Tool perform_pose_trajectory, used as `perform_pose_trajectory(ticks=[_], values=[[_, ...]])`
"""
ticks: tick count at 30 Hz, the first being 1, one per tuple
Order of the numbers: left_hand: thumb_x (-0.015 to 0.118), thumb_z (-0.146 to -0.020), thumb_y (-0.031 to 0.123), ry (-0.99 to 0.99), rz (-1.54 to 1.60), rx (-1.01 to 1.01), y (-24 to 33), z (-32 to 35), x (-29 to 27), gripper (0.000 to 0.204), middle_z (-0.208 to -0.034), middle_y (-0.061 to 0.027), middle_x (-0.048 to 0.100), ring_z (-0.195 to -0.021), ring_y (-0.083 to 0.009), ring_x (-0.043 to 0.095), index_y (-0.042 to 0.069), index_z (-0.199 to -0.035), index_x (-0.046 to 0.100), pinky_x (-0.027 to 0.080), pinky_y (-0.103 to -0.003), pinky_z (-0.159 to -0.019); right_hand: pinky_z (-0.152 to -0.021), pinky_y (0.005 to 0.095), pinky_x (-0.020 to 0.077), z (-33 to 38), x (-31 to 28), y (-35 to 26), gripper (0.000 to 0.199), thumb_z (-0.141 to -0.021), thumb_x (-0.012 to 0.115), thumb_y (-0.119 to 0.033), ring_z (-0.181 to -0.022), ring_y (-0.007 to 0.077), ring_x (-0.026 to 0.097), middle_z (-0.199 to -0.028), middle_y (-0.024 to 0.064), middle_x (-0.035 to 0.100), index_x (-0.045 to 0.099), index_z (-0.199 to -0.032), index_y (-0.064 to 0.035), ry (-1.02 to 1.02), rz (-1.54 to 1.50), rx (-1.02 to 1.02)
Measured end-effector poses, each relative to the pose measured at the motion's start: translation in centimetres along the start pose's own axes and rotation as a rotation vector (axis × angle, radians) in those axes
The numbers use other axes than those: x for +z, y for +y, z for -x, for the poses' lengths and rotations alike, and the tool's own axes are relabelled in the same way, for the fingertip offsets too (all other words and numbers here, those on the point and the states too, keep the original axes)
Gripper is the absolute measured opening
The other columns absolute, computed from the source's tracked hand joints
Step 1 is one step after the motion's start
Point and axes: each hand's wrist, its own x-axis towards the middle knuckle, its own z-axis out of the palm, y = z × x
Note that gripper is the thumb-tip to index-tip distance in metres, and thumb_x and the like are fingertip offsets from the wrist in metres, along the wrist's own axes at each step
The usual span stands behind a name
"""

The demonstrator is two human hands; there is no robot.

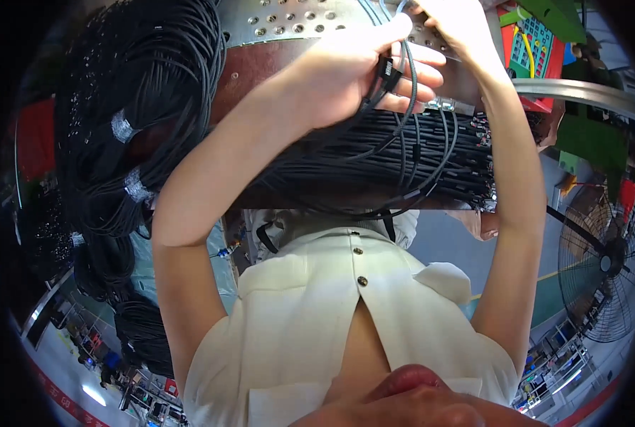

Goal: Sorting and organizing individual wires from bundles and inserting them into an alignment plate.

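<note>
Near the top edge, my left hand [346, 75] is closed loosely round thin black cables [413, 124], its thumb across them and its other fingers curled. Black sleeves or labels [386, 73] sit on the cables beside the palm. From there the cables loop down toward me. My right hand [463, 28] is just right of it, its fingers bent together by the upper cable ends; the picture's edge cuts them off, so what they hold is hidden. Ahead lies a metal plate [278, 16] with rows of round studs or holes.
Below my hands lies a thick row of black cables [317, 167] with connector ends at right. Large tied coils of black cable [161, 53] hang at left. A red device with a green key panel [534, 46], a metal rail [581, 90] and a fan [602, 265] are at right.
</note>
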Motion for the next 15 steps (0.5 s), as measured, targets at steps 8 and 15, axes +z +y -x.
perform_pose_trajectory(ticks=[8,15], values=[[0.035,-0.102,0.024,-0.099,0.345,0.119,2.5,10.9,-7.3,0.032,-0.046,0.0039,0.033,-0.037,-0.0068,0.029,0.012,-0.073,0.043,0.028,-0.023,-0.036,-0.078,0.0333,0.0491,3.4,-0.9,-0.2,0.034,-0.093,0.052,-0.028,-0.087,0.0199,0.06,-0.102,0.0096,0.065,0.061,-0.116,-0.0039,-0.201,-0.198,0.099],[0.046,-0.092,0.012,0.214,0.467,0.911,9.0,15.5,-17.3,0.013,-0.074,-0.0065,0.048,-0.069,-0.0191,0.047,0.005,-0.081,0.046,0.04,-0.03,-0.068,-0.073,0.038,0.0488,2.4,2.1,-3.7,0.032,-0.093,0.05,-0.029,-0.079,0.0267,0.059,-0.092,0.0146,0.064,0.061,-0.11,-0.004,-0.331,0.051,-0.036]])
